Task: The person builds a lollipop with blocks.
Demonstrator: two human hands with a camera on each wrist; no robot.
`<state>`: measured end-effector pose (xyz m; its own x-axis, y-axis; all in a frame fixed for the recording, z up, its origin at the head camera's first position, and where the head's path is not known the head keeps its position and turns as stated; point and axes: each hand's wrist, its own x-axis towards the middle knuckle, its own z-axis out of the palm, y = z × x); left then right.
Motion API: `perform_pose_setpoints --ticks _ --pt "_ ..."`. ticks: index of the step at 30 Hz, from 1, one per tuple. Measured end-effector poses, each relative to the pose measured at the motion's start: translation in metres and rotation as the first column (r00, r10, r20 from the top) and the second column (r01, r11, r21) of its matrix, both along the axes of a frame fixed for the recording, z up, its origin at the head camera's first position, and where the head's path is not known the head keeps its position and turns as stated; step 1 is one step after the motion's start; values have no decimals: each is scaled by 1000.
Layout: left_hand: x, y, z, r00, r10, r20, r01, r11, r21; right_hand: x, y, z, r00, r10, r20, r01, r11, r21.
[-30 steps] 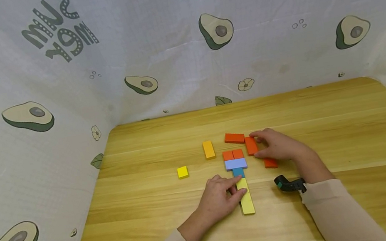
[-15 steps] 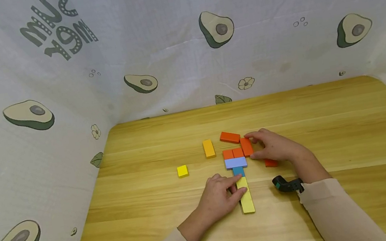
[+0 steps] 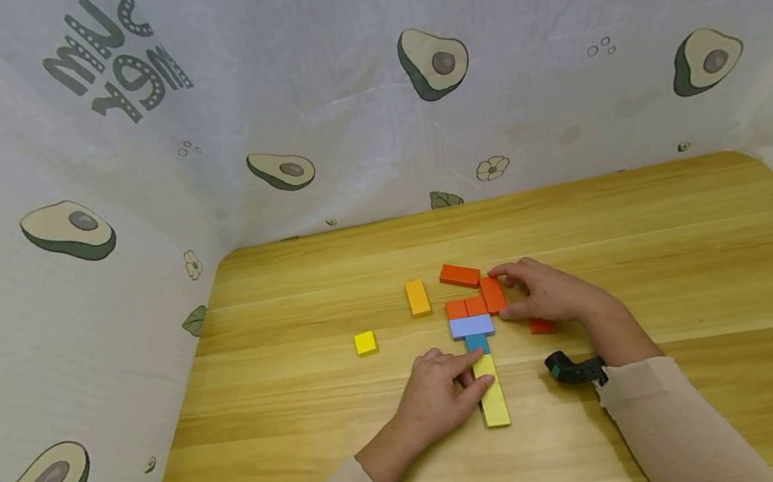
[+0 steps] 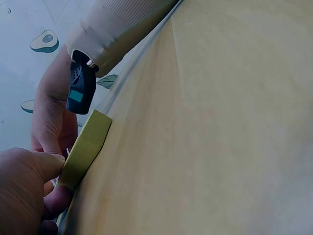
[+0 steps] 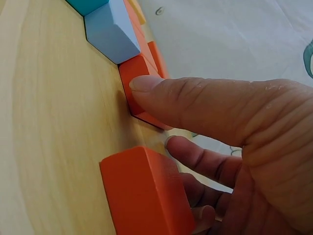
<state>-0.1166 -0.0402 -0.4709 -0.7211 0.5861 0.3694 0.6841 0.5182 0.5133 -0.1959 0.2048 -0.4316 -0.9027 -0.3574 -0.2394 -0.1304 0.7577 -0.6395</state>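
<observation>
My right hand (image 3: 554, 292) spans an upright-lying red block (image 3: 493, 294), pinching it between the thumb at its near end and a finger at its far end. This block sits against the right side of two small red blocks (image 3: 466, 308), which border a lavender block (image 3: 472, 327). Below that come a blue block (image 3: 477, 344) and a long pale yellow block (image 3: 492, 394) in a line. With index finger and thumb extended, my left hand (image 3: 435, 395) rests on the yellow block near the blue one. In the right wrist view, the thumb (image 5: 195, 103) presses the red block's end face.
Another red block (image 3: 459, 275) lies slanted just behind the row. A further red block (image 3: 542, 326) is partly under my right hand. To the left lie an orange block (image 3: 418, 298) and a small bright yellow block (image 3: 366, 344). A patterned cloth (image 3: 348, 95) hangs beyond the table.
My right hand has slid the red block left against the small red blocks, and the slanted red block behind has shifted left too. My left hand has stayed put.
</observation>
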Motion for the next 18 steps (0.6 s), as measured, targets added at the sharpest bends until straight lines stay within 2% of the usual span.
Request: perform_pose_setpoints --ticks 13,18 --pt "-1 0 3 1000 1 21 -1 1000 7 -2 1 1 1000 19 -13 -19 1000 -13" --pt "-8 -2 9 999 -6 45 5 999 38 -3 1 1 1000 8 -9 -8 1000 5"
